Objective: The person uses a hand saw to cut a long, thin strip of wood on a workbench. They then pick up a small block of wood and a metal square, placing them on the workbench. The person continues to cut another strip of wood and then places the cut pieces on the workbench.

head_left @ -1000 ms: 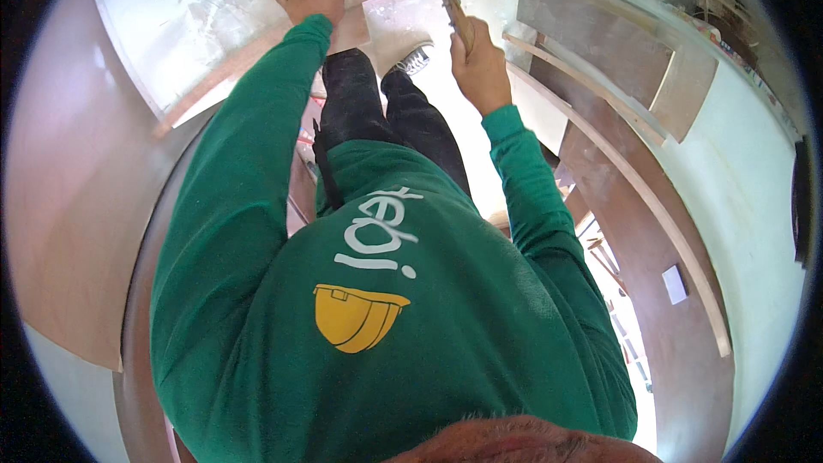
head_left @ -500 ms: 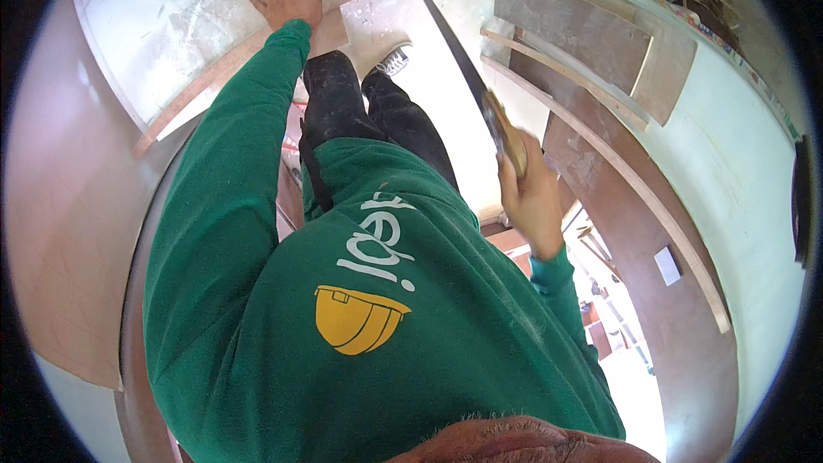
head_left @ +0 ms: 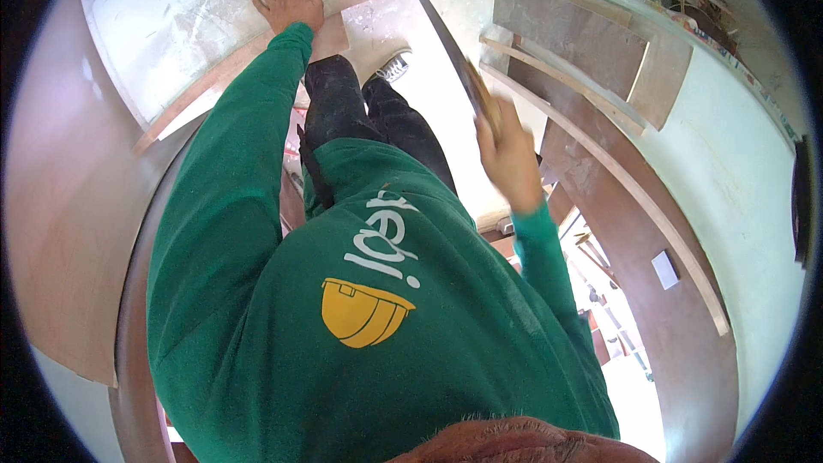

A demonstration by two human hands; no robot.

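Observation:
My left hand (head_left: 290,4) lies open with its fingers spread, pressed on a pale, scuffed sheet (head_left: 193,30) at the upper left. Under that sheet's near edge runs a narrow wooden strip (head_left: 202,84), close to my wrist. In my right hand (head_left: 513,159) is a handsaw (head_left: 443,36), my fingers closed round its wooden handle. The dark blade slants up and to the left, past the end of a wooden strip at the top. Its far end runs out of view, so I cannot tell what the tip touches.
Brown boards (head_left: 570,30) and long wooden strips (head_left: 634,180) lean along the pale wall (head_left: 729,163) on the right. A large brown panel (head_left: 73,206) stands at the far left. My shoe (head_left: 394,66) is on the bright floor below the saw.
My right hand has pushed up and to the left with the saw, and the handle sits farther forward. My left hand stays in nearly the same place on the sheet.

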